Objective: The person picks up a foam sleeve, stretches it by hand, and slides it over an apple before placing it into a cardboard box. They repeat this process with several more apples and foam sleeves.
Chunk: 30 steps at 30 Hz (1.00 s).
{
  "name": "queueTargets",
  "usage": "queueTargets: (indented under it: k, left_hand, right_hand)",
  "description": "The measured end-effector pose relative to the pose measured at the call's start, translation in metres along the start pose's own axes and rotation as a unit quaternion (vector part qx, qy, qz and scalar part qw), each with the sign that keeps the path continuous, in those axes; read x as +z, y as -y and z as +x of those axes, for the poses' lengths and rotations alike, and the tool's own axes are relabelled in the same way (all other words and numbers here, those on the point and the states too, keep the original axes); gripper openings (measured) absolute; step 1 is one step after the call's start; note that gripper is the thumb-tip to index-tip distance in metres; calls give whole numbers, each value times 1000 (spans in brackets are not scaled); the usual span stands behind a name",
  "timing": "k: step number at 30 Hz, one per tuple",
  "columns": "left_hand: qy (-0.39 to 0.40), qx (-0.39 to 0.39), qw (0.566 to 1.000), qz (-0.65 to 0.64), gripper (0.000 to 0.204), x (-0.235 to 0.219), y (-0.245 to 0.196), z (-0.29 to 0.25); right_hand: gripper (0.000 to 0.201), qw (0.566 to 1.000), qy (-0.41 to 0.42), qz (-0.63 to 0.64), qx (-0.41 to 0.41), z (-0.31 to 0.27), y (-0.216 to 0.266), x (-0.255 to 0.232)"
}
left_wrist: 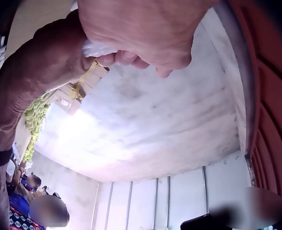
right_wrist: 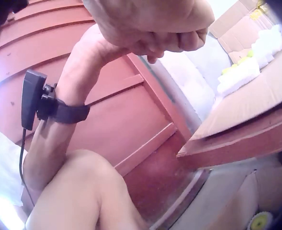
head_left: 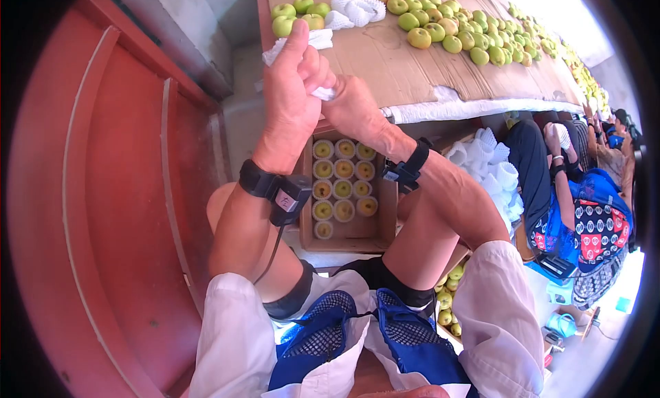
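Note:
Both hands meet over the near edge of the table in the head view. My left hand [head_left: 290, 95] has its thumb up and its fingers curled in against a small white piece of foam netting [head_left: 323, 93]. From the other side, my right hand [head_left: 354, 109] grips the same piece with bent fingers. Only a bit of the white foam netting [left_wrist: 98, 49] shows between the hands in the left wrist view; the rest is hidden. Below the hands, a cardboard box [head_left: 347, 244] holds rows of apples in white foam nets between the knees.
Cardboard covers the table [head_left: 371, 61], where many loose green apples [head_left: 474, 34] lie beside white foam nets [head_left: 354, 12]. A heap of foam nets [head_left: 485, 168] lies at right, above more boxed apples [head_left: 447, 308]. A red panelled door [head_left: 110, 192] stands left; another person [head_left: 591, 212] sits right.

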<state>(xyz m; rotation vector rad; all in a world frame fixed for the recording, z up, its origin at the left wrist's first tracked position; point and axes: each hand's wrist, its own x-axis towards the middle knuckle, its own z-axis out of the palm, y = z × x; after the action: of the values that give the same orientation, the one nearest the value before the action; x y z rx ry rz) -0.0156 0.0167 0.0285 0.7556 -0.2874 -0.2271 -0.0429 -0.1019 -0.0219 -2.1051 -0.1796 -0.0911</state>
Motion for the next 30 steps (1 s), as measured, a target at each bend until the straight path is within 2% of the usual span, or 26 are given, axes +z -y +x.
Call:
queueTargets:
  k: [3,5,8,11,14,17,19,21,25,30]
  left_hand:
    - [41,3,998,-44,42,-2,-9,1]
    - [5,-1,1000,-4,44,3,-16,0]
    - [-47,9,997,53,46,-6,-17,5]
    - [-104,21,992,72,46,-13,-28,12]
    - [-129,34,990,50,43,-20,-41,17]
    - [-144,40,988,25,36,-27,-52,19]
    - [-153,43,987,15,35,-29,-55,20]
    - [-154,44,987,21,35,-31,-57,20]
    - [-161,41,986,21,35,-30,-57,21]
    - [-158,39,987,13,31,-27,-54,23]
  right_hand:
    - [17,997,-14,-12,-75,3,0,2]
    - [22,991,-37,-30,-123,5,1,4]
    - [38,993,-18,21,-114,9,11,11]
    - [53,991,53,1,-120,19,13,8]
    - [57,967,233,-100,24,23,36,-28]
    - [52,971,226,-74,-26,48,-22,-47]
    - [43,975,192,-108,-14,70,-58,-64]
    - [33,982,170,-78,21,89,-83,-84]
    - [30,980,105,-162,43,125,-101,-106]
    - [39,954,-26,-293,-56,174,-121,-92]
